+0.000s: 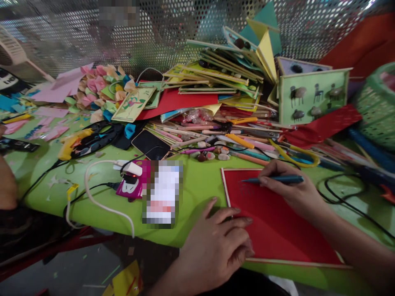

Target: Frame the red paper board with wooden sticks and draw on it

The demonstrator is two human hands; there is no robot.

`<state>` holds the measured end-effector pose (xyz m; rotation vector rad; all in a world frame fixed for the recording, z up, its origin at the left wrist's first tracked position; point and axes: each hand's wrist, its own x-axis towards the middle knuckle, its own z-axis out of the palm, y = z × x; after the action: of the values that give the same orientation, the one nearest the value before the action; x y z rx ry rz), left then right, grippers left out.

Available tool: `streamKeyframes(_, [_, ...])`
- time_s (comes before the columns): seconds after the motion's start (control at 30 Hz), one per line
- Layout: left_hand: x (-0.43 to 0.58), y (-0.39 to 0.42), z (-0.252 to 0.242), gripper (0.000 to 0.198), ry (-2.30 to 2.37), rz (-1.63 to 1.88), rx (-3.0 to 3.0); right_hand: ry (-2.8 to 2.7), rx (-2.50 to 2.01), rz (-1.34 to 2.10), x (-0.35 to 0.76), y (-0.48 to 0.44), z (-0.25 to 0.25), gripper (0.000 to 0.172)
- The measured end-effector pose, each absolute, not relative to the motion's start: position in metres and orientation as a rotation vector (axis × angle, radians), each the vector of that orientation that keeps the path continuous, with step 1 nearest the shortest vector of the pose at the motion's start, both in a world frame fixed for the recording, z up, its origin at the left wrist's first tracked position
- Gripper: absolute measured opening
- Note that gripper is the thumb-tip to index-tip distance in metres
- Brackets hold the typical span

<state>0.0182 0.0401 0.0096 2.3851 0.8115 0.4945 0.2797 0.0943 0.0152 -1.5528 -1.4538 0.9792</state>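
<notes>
A red board (277, 230) edged with pale thin sticks lies on the green table in front of me. My right hand (280, 181) is closed round a dark blue pen (288, 179), its tip close to the board's upper left. Faint dark marks (247, 190) show on the red surface just below the tip. With fingers spread, my left hand (224, 234) rests across the board's left edge, and its index finger lies over the green tabletop. Nothing shows in that hand.
Left of the board sit a phone with a blurred screen (163, 193) and a purple power strip (132, 185). Pens, sticks and pebbles (212, 155) crowd behind it, below stacked framed cards (216, 78). A green basket (378, 109) stands right. Another person's arm (8, 185) shows far left.
</notes>
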Motion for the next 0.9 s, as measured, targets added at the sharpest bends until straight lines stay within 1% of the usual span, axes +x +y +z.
streamKeyframes(0.9, [0.0176, 0.0409, 0.0079, 0.016, 0.787, 0.539, 2.381, -1.531, -1.574, 1.050, 0.2762, 0.0865, 0.0196, 0.030])
